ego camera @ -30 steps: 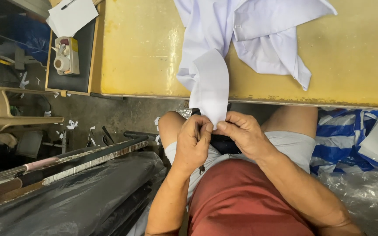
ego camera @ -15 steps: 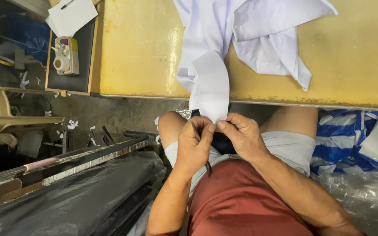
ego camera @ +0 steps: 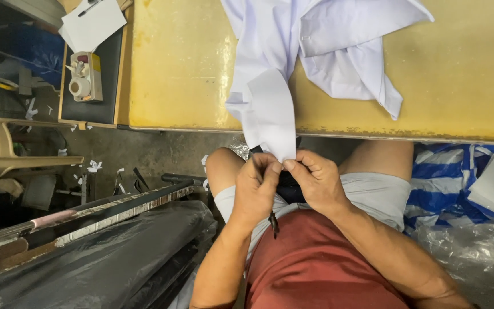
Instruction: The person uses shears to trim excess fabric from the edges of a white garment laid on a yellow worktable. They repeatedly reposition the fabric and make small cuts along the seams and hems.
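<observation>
Head view: left hand [ego camera: 257, 189] and right hand [ego camera: 314, 182] both pinch the white garment [ego camera: 270, 114] end between fingertips; its long strip runs away from them onto the yellow table [ego camera: 178, 68].

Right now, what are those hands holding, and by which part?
Both hands, left and right, pinch the lower tip of a white cloth shirt that hangs off the yellow table. A thin dark tool sticks out below the left hand.

We note: white shirt [ego camera: 315, 63] draped off yellow table [ego camera: 458, 80], its hanging end pinched by our left hand [ego camera: 257, 191] and right hand [ego camera: 314, 183]; beige plastic stool [ego camera: 7, 151] well left.
</observation>
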